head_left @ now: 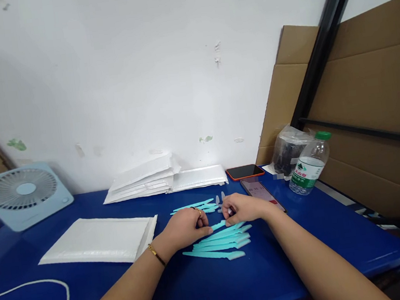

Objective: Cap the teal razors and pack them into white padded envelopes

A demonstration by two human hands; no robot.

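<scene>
Between my two hands lies a turquoise eyebrow razor (218, 225), its handle end in the closed fingers of my left hand (188, 229). My right hand (241, 208) is pinched at the razor's other end; a small clear piece, possibly a blade cover, shows at its fingertips. Just below the hands, several turquoise eyebrow razors (218, 241) lie roughly side by side on the blue table (263, 278). Behind my left hand is a second group of turquoise razors (192, 205). Small clear covers (222, 196) sit beside that group, partly hidden by my right hand.
A white padded envelope (94, 241) lies at left, with stacked white envelopes (141, 179) against the wall. A light-blue fan (26, 191) and a white cable (61, 284) are farther left. Two phones (245, 171), a water bottle (308, 168) and a plastic-wrapped dark item (287, 151) stand right.
</scene>
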